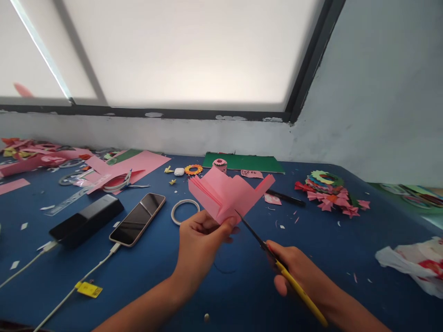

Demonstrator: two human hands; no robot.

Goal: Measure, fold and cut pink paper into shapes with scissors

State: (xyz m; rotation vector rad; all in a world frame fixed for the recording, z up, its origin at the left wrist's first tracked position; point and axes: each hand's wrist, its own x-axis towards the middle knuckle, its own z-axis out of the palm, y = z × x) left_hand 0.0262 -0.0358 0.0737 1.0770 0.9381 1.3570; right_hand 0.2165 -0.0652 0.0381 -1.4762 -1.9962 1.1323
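We see the left hand [200, 240] pinching the folded pink paper [228, 193] at its lower corner, thumb and fingers closed on it, the paper held up above the blue table [166, 281] and fanning open toward 12 o'clock. Several cuts already show along its upper edge.

The right hand [294, 267] is closed around yellow-handled scissors [266, 249]; the dark blades point toward 10 o'clock, tips touching the paper's lower edge just beside the left thumb.

Around the paper: a tape ring [185, 211] at 9 o'clock, lying flat on the table. Farther toward 9, a phone [137, 219] and a black power bank [86, 220], both with white cables attached. At 3 o'clock, a black pen [285, 197], then a pile of paper wreaths [328, 191]. At 12 o'clock, a green sheet [256, 163] and an orange paper ring [193, 169]. Pink sheets [138, 163] lie at 10 o'clock. A plastic bag [415, 263] sits at the far right edge. Small scraps dot the table.
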